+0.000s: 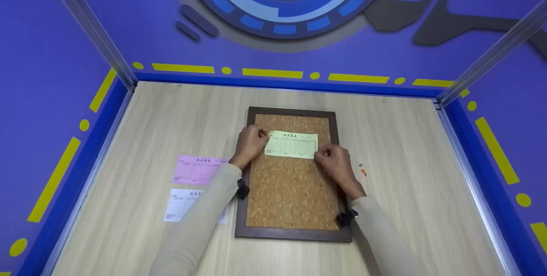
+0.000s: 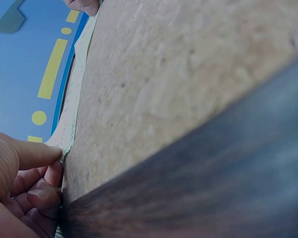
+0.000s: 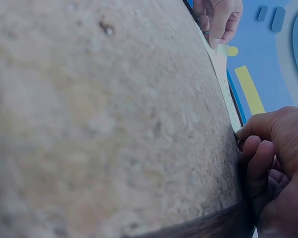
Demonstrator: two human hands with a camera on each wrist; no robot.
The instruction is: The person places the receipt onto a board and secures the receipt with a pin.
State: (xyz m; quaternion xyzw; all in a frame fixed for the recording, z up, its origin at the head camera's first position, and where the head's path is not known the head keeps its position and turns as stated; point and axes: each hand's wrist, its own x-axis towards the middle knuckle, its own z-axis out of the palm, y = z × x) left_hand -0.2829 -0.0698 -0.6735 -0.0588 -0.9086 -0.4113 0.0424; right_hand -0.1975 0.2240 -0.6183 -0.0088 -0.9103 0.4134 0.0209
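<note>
A pale yellow-green printed form [image 1: 291, 145] lies over the upper part of a cork board [image 1: 290, 195] with a dark wooden frame. At its left edge my left hand [image 1: 251, 143] pinches the paper between thumb and finger; the left wrist view shows that same hand [image 2: 27, 186] close to the cork. The lower right corner is pinched by my right hand [image 1: 335, 162]. In the right wrist view the sheet [image 3: 223, 79] appears nearly edge-on, stretching between both hands. How firmly it touches the cork cannot be told.
Left of the board lie a pink form [image 1: 194, 171] and a white form [image 1: 181, 205], the latter partly under my left sleeve. Several small coloured pins [image 1: 363, 171] lie right of the board. Blue-purple panels [image 1: 273, 58] enclose the wooden table [image 1: 401, 148] at the back and sides.
</note>
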